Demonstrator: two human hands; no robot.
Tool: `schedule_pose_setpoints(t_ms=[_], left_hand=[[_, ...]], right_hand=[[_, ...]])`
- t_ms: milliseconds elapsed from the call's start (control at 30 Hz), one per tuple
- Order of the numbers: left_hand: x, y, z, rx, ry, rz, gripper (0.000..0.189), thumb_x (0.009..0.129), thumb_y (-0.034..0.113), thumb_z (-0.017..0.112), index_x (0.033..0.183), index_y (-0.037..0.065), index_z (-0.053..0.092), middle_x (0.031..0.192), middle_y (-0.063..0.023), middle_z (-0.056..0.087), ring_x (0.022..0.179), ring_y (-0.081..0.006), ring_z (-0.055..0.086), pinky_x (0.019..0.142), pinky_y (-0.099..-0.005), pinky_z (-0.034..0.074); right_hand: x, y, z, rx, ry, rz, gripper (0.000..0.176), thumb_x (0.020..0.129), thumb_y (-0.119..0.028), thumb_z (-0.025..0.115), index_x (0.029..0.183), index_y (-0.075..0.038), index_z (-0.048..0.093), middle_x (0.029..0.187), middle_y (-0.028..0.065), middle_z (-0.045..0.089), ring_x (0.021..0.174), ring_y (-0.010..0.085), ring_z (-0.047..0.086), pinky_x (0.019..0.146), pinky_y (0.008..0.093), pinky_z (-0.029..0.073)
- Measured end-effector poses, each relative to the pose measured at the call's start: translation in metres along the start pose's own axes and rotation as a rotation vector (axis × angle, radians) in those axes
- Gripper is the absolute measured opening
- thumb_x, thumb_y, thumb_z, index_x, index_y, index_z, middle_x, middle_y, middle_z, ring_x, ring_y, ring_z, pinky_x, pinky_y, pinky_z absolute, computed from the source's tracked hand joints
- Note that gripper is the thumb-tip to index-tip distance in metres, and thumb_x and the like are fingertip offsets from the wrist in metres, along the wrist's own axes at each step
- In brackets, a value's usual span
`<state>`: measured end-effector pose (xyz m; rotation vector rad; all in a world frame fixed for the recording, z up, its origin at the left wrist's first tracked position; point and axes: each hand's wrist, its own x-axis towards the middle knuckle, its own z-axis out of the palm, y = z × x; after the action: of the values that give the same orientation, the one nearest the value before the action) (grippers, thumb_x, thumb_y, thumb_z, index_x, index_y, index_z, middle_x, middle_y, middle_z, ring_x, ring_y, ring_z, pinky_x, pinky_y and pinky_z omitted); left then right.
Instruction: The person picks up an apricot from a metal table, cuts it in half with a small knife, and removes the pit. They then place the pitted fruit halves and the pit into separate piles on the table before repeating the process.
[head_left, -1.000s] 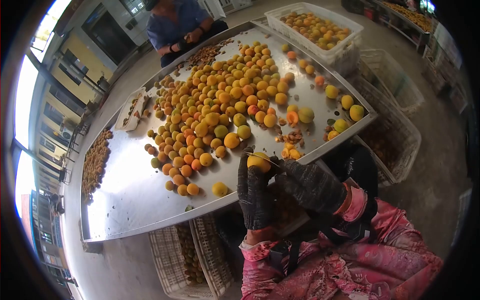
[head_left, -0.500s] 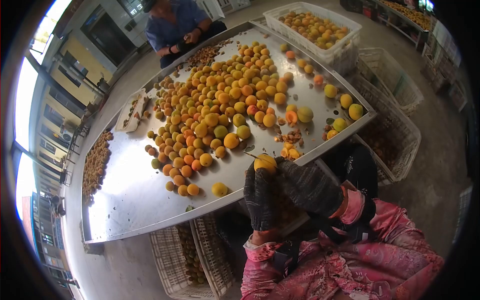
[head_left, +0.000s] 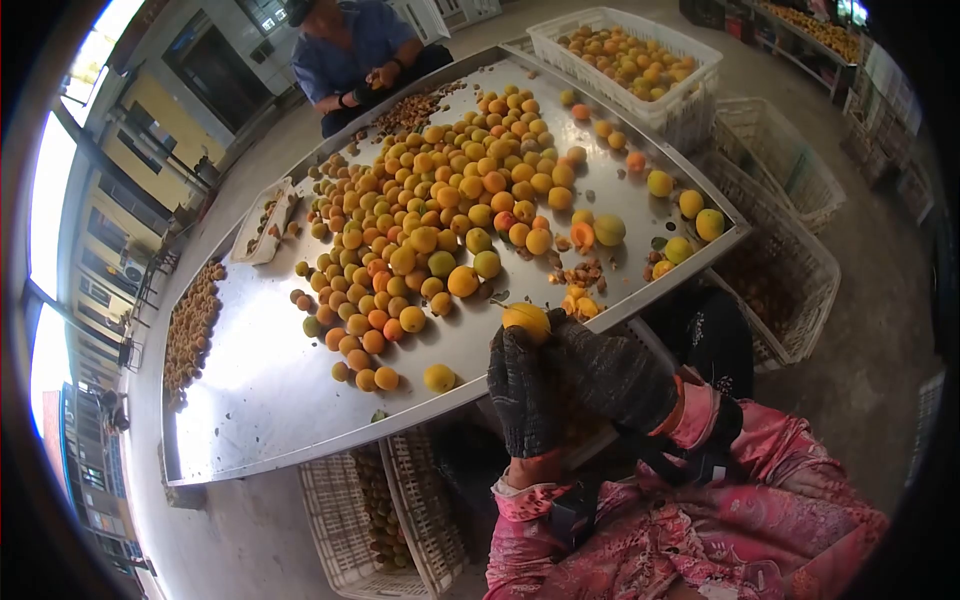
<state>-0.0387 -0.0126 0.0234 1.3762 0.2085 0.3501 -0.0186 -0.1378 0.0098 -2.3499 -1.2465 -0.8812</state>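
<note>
A yellow-orange apricot [head_left: 526, 322] sits at the fingertips of both hands, just over the near edge of the metal table [head_left: 300, 420]. My left hand [head_left: 522, 390], in a dark knitted glove, is closed on it from the left and below. My right hand [head_left: 612, 375], gloved the same way, meets it from the right with curled fingers; part of its grip is hidden. Beside the hands lie opened apricot pieces [head_left: 580, 302] and brown pits [head_left: 580, 273]. A big heap of whole apricots [head_left: 430, 210] spreads across the middle of the table.
Across the table a person [head_left: 350, 50] in a blue shirt works with their own hands. A white crate of apricots [head_left: 640, 70] stands at the back right, with more crates [head_left: 790, 270] below. A small white tray [head_left: 265, 225] rests at the left edge. Another crate [head_left: 350, 530] stands underneath.
The apricot has tilted and moved slightly left in my fingers. Both gloved hands have shifted a little. The heap on the table stays as it was.
</note>
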Motion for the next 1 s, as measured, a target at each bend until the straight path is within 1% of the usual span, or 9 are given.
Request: schedule_pose_setpoints(t_ms=[67,267,367,433,567,667,767,933,1000], left_hand=[[0.003,-0.007,0.0,0.62,0.029,0.473,0.024,0.092,0.017,0.045,0.099,-0.004,0.053,0.085,-0.0097,0.058,0.08,-0.0238,0.056,0.07,-0.0358,0.046],[0.004,0.016,0.007,-0.2,-0.002,-0.228,0.022,0.089,0.018,0.051,0.097,-0.003,0.054,0.077,-0.0053,0.057,0.068,-0.0161,0.055,0.062,-0.0284,0.045],[0.007,0.004,0.002,-0.084,0.033,-0.03,0.025,0.09,0.021,0.052,0.099,-0.002,0.054,0.077,-0.0046,0.058,0.069,-0.0124,0.055,0.063,-0.0238,0.045],[0.005,0.006,0.0,-0.027,0.014,0.016,0.026,0.09,0.021,0.051,0.1,-0.003,0.054,0.079,-0.0051,0.059,0.07,-0.0124,0.055,0.063,-0.0236,0.045],[0.007,0.007,0.003,-0.063,-0.03,0.097,0.029,0.092,0.024,0.047,0.102,-0.003,0.054,0.084,-0.0057,0.06,0.072,-0.0127,0.056,0.064,-0.0235,0.045],[0.013,0.002,0.002,-0.113,-0.017,0.128,0.023,0.093,0.019,0.047,0.098,-0.002,0.055,0.091,-0.0078,0.058,0.083,-0.0128,0.054,0.072,-0.0265,0.045],[0.009,0.0,0.005,-0.189,0.065,-0.125,0.03,0.095,0.023,0.042,0.099,-0.003,0.055,0.09,-0.0085,0.058,0.081,-0.0165,0.054,0.075,-0.03,0.044],[0.007,-0.008,0.002,0.007,-0.005,-0.042,0.04,0.095,0.035,0.039,0.108,0.0,0.055,0.091,-0.0085,0.061,0.081,-0.0124,0.055,0.07,-0.0243,0.044],[0.009,-0.006,-0.003,-0.079,-0.013,-0.058,0.041,0.095,0.035,0.039,0.109,0.0,0.054,0.091,-0.0084,0.062,0.081,-0.0126,0.056,0.07,-0.0244,0.045]], right_hand=[[0.001,-0.003,0.001,0.064,0.026,0.073,0.038,0.083,-0.015,0.051,0.118,0.0,0.053,0.114,0.019,0.055,0.098,0.0288,0.058,0.077,0.0359,0.051],[0.001,0.001,0.007,0.529,-0.174,0.33,0.041,0.083,-0.017,0.052,0.12,0.0,0.051,0.115,0.0183,0.055,0.093,0.0288,0.06,0.074,0.035,0.052],[0.003,0.007,0.003,0.639,-0.162,0.393,0.042,0.084,-0.015,0.049,0.122,0.001,0.048,0.117,0.0179,0.053,0.102,0.0304,0.056,0.083,0.0365,0.049],[-0.001,0.019,0.002,0.308,-0.238,-0.091,0.04,0.084,-0.014,0.048,0.121,0.002,0.048,0.12,0.0187,0.051,0.112,0.0317,0.049,0.093,0.0375,0.043],[0.002,0.027,-0.004,0.701,-0.301,0.12,0.039,0.085,-0.012,0.046,0.12,0.003,0.049,0.123,0.0194,0.048,0.12,0.0316,0.042,0.101,0.0383,0.035],[0.006,0.029,-0.005,0.049,-0.184,-0.193,0.038,0.084,-0.013,0.048,0.119,0.003,0.05,0.123,0.0192,0.049,0.116,0.0323,0.047,0.097,0.0379,0.04],[0.015,0.016,-0.003,0.228,-0.263,0.031,0.039,0.083,-0.014,0.051,0.119,0.002,0.05,0.121,0.0189,0.05,0.11,0.032,0.051,0.091,0.0381,0.045],[-0.027,0.005,0.065,1.229,-0.021,0.673,0.038,0.083,-0.016,0.052,0.117,0.002,0.052,0.117,0.0221,0.051,0.104,0.0313,0.055,0.082,0.0387,0.049],[-0.009,0.01,0.03,0.861,-0.121,0.47,0.038,0.083,-0.016,0.052,0.117,0.002,0.052,0.118,0.0223,0.051,0.105,0.0312,0.054,0.083,0.0386,0.049]])
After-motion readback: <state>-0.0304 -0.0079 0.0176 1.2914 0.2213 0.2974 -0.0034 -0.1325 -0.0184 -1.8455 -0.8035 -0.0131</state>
